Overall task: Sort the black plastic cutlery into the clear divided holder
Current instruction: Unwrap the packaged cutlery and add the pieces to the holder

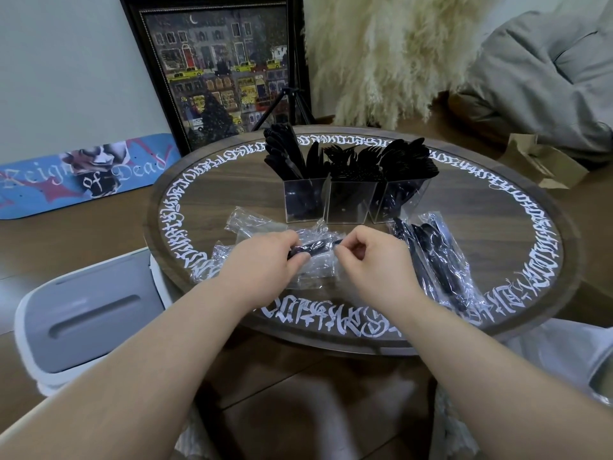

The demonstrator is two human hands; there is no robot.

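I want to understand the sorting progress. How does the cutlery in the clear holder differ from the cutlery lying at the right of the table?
The cutlery in the clear divided holder stands upright; the wrapped cutlery pile lies flat on the table.
The holder's pieces are bare; the pile's pieces sit in clear plastic wrappers.
The holder's pieces are split among three compartments; the pile is one loose heap.
Both are black plastic.

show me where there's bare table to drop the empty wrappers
Bare wood lies left of the clear holder, between it and the white lettering ring, and on the far right between the holder and the rim. Crowded: the wrappers by the left hand, and the packet pile beside the right hand.
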